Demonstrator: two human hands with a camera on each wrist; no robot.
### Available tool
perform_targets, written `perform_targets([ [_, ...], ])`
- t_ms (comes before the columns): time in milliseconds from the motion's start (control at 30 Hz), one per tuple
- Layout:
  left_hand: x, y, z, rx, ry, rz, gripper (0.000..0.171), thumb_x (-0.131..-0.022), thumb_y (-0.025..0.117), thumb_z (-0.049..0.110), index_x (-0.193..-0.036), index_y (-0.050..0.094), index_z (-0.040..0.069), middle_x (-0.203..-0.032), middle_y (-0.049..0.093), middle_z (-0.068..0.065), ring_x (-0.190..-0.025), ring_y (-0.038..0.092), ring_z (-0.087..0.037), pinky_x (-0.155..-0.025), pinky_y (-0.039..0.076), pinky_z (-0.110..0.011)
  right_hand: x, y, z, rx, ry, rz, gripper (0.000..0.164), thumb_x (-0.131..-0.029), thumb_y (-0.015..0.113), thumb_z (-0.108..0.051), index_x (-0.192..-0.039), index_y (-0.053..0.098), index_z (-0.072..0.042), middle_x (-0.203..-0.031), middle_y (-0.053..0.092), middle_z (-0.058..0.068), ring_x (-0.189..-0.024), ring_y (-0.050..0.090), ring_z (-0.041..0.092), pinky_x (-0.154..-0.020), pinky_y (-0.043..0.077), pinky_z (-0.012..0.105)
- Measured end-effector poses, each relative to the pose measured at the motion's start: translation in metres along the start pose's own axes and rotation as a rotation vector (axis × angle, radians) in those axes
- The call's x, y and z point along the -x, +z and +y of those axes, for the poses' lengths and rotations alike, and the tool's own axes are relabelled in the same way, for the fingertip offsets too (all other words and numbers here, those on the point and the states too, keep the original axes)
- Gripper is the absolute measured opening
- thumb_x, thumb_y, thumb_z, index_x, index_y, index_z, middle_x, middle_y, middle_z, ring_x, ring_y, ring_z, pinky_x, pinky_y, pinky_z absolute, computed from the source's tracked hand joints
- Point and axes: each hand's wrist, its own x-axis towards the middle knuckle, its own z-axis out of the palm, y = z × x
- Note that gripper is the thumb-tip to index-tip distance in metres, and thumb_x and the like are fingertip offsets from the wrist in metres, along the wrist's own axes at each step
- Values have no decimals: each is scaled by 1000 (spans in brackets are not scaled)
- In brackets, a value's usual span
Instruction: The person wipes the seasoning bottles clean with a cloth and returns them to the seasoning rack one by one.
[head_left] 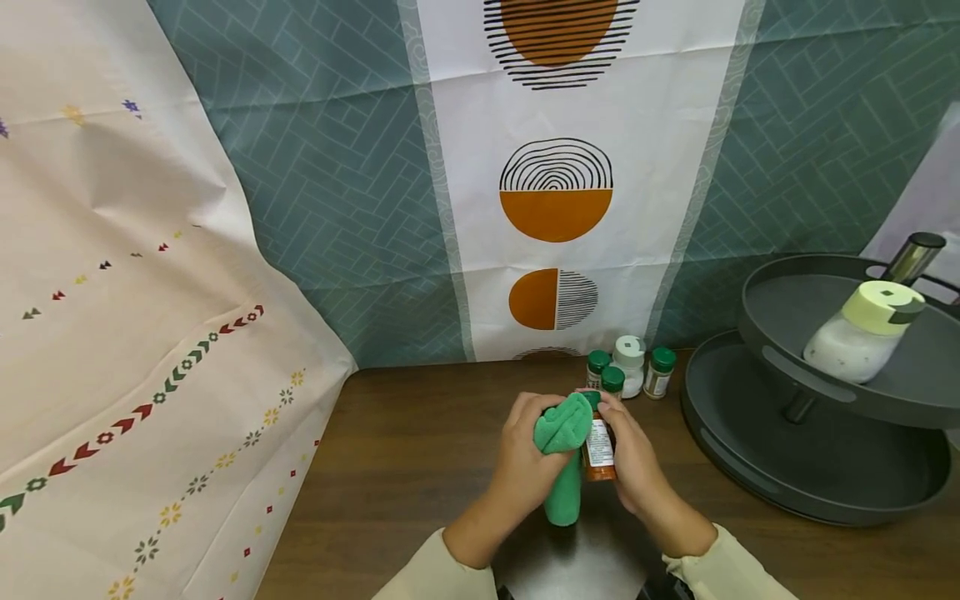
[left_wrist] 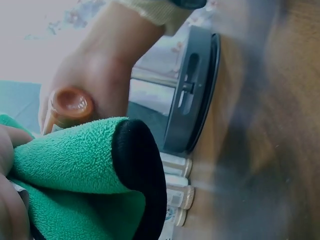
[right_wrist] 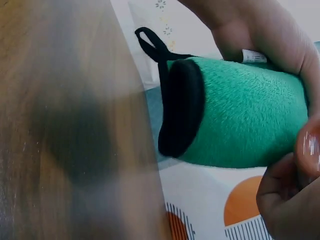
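Observation:
My left hand [head_left: 522, 454] grips a folded green cloth [head_left: 564, 425] with black edging and a black hanging loop, visible in the right wrist view. My right hand [head_left: 633, 454] holds a small spice jar [head_left: 600, 450] with a green lid, a white label and reddish-brown contents. The cloth lies against the jar's left side near its lid, and both are held up over the table. In the left wrist view the jar's round base [left_wrist: 72, 102] points toward the camera, behind the cloth. The left fingers are partly hidden by the cloth.
Behind my hands, several green-lidded jars [head_left: 660, 372] and a white-capped jar [head_left: 630, 364] stand by the wall on the wooden table [head_left: 405, 467]. At right is a dark two-tier tray [head_left: 817, 467]; a white jar with a pale-yellow lid [head_left: 862, 333] leans on its upper tier.

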Motion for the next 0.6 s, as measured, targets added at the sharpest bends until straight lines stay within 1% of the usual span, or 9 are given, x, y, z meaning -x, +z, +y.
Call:
perform_targets([
  [100,-2,-4,0,10,-45,10,40,-84,81,11,-120,65,20,-114,59,2,-105,61,-13,-90,54,-31,1,0,-1,11,10,-16,35,-111,32,-34,-137,45,-15,-108,59,0,-86,62,13,-72,56,30],
  [167,-1,-5,0,21,-60,-8,39,-84,81,12,-119,65,21,-113,59,4,-104,61,-12,-90,54,-31,1,0,-1,29,-5,-9,33,-111,33,-34,-136,44,-15,-104,58,2,-80,62,15,-67,57,33],
  [200,0,-5,0,31,-57,-23,39,-84,81,12,-119,65,20,-113,59,3,-104,61,-12,-89,54,-30,1,-1,-1,30,-16,0,33,-111,34,-34,-135,44,-14,-103,58,2,-78,63,15,-66,57,33],
  [267,2,-5,1,34,-27,-62,39,-84,80,11,-119,65,20,-114,59,3,-104,61,-11,-90,55,-29,-1,-1,-1,20,-32,29,33,-111,34,-34,-135,44,-13,-103,58,0,-76,63,13,-65,57,30],
  [333,6,-4,2,26,27,-104,40,-84,80,9,-119,64,19,-114,59,2,-105,61,-10,-90,55,-28,-3,-3,-2,5,-52,60,34,-111,34,-34,-135,43,-12,-103,60,-2,-76,63,9,-65,57,27],
  [433,11,-2,3,3,111,-145,42,-83,80,7,-120,63,18,-115,59,1,-106,62,-11,-91,55,-26,-7,-6,-5,-13,-48,104,38,-111,30,-38,-137,42,-13,-103,59,-5,-79,58,6,-67,53,21],
  [533,16,0,4,2,135,-165,44,-81,81,6,-119,63,17,-115,60,0,-106,63,-12,-91,55,-25,-9,-9,-8,0,-19,137,45,-111,25,-39,-144,38,-11,-105,56,-6,-83,53,7,-69,50,20],
  [600,17,1,4,19,123,-166,45,-79,82,4,-118,64,17,-114,60,0,-105,63,-13,-91,55,-26,-10,-9,-9,1,16,145,51,-111,24,-39,-150,34,-9,-108,54,-6,-87,52,7,-72,49,20],
])
